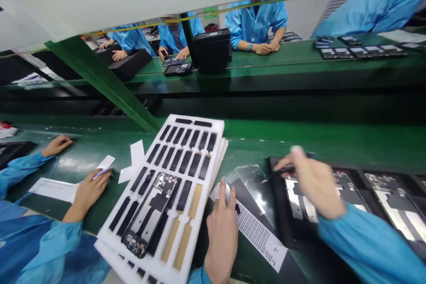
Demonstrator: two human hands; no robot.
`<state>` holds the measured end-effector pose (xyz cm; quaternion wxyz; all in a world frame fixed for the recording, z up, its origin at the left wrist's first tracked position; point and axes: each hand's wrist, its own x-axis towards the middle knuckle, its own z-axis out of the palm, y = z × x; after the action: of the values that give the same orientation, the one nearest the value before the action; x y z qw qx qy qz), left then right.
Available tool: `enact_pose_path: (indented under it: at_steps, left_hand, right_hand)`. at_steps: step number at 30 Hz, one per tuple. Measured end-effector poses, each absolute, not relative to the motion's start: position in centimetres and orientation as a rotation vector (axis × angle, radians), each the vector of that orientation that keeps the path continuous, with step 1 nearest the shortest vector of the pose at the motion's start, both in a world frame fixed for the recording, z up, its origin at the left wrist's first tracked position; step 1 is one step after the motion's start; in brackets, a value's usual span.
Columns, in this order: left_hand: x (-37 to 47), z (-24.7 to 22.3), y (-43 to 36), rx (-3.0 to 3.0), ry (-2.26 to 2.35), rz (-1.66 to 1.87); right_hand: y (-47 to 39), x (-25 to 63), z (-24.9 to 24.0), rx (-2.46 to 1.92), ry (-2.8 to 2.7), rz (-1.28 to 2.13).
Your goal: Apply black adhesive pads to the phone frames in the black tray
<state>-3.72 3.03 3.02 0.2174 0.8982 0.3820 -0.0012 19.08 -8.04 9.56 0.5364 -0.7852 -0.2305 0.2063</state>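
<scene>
My left hand [222,230] lies with its fingers stretched out on the upper end of a white sheet of small dark stickers [256,233]. Clear plastic film [254,186] spreads beside those fingertips. Blurred by motion, my right hand [313,182] is over the left end of a black tray [282,226]. Its fingers are pinched around something dark that I cannot make out. Below that hand, an opened phone [299,202] with bare silver and black innards sits in the tray. More opened phones [399,206] lie to its right.
Left of my left hand, a white foam tray [208,131] holds rows of black strips and one opened phone [151,213]. A co-worker's hand [89,191] holds a white strip at the left. A green post [103,82] slants down behind the foam tray. People in blue sit opposite.
</scene>
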Motion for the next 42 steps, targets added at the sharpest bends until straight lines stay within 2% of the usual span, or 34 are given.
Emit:
enact_pose_path:
  at_steps: [4, 7, 11, 19, 22, 26, 28, 32, 42]
  left_hand:
    - [-3.5, 2.7, 3.4, 2.506, 1.076, 0.0]
    - [-3.0, 2.2, 2.6, 2.522, 1.12, -0.002]
    - [-2.6, 3.1, 3.0, 2.478, 1.137, -0.014]
    - [-9.9, 15.6, 21.1, 2.143, 1.315, 0.336]
    - [-8.1, 15.2, 17.1, 1.645, 1.235, 0.425]
    - [-2.7, 9.4, 5.3, 1.429, 1.099, 0.388]
    - [-1.4, 7.3, 2.0, 1.011, 0.906, 0.47]
    - [-1.2, 7.0, 1.7, 0.615, 0.763, 0.578]
    - [-1.2, 8.0, 1.3, 0.534, 0.728, 0.547]
  right_hand:
    - [-1.0, 16.1, 6.1, -1.704, -0.663, 0.832]
    - [-0.6, 15.8, 3.3, -1.696, -0.749, 0.853]
    - [-1.6, 15.8, 2.1, -1.727, -0.922, 0.836]
    - [-1.3, 15.1, 1.9, -1.682, -0.948, 0.881]
    - [-2.2, 14.8, 3.8, -1.587, -0.774, 0.871]
    - [-4.6, 13.4, 7.7, -1.497, -0.634, 0.758]
    - [-5.6, 12.4, 9.0, -1.477, -0.615, 0.711]
    - [-6.8, 10.7, 9.3, -1.463, -0.618, 0.695]
    - [-7.1, 9.8, 9.3, -1.621, -0.839, 0.423]
